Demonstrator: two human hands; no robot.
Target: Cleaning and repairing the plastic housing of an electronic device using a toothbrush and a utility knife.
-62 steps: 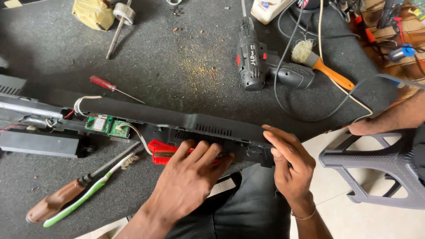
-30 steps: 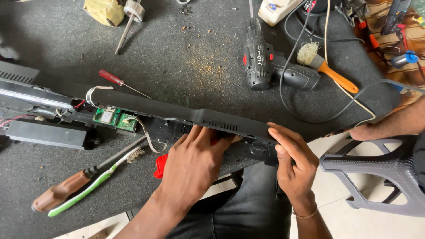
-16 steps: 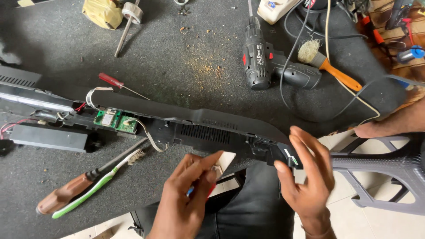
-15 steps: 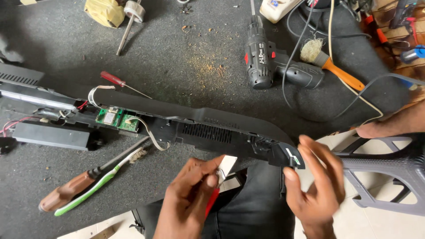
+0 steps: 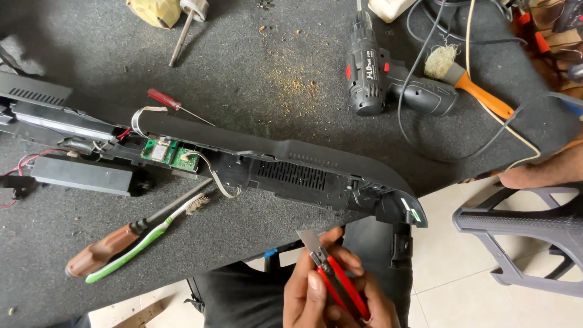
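My left hand [image 5: 302, 290] and my right hand [image 5: 367, 299] are close together at the bottom edge, below the table's front edge. Both are closed around a red utility knife [image 5: 337, 280] whose short blade points up and to the left. Just above them a long black plastic housing [image 5: 285, 165] lies across the dark table [image 5: 255, 73], its right end hanging over the edge. A small green circuit board [image 5: 170, 154] with white and red wires sits in the housing's left half. Neither hand touches the housing.
A black cordless drill [image 5: 371, 74] and an orange-handled brush [image 5: 470, 84] lie at the back right among cables. A red screwdriver [image 5: 165, 100], a brown-handled screwdriver [image 5: 104, 256] and a green toothbrush [image 5: 144, 244] lie to the left. Another person's arm [image 5: 543, 172] rests above a grey plastic stool [image 5: 534, 226].
Both hands have left the black housing and drawn back toward my body. They now hold the red utility knife, which earlier lay under the housing by my left hand.
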